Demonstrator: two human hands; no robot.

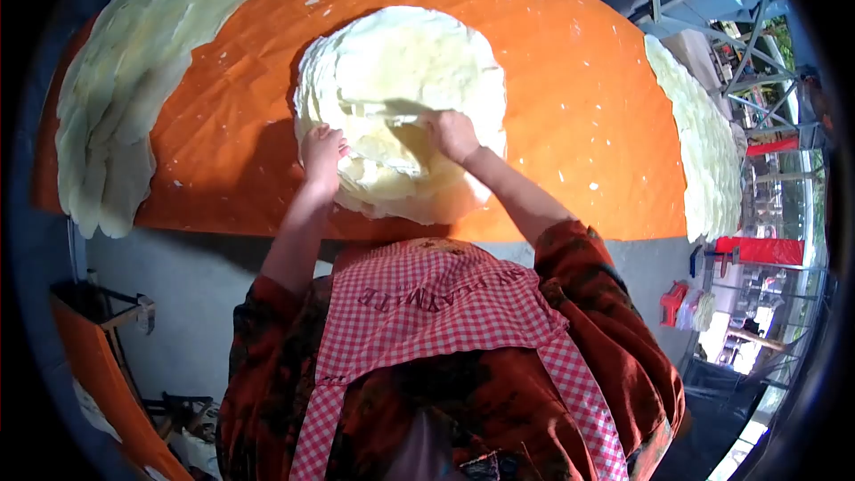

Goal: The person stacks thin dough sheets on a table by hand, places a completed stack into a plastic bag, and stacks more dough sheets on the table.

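Note:
A thick pile of thin, pale, round sheets (405,58) lies on an orange table cover (570,107). At the pile's left edge my left hand (322,156) is closed, its fingers pinched on the edge of a pale sheet. My right hand (452,135) is closed too, on the right part of the pile, gripping the same pale layer. Between the hands the sheet is lifted and folded, with a shadow under it. The fingertips of my right hand are partly hidden.
Overlapping pale sheets (125,98) cover the table's left end, and more sheets (704,142) line its right end. Small white scraps dot the orange cover. A red stool (673,303) stands on the floor at the right. Metal framework (757,53) rises at the upper right.

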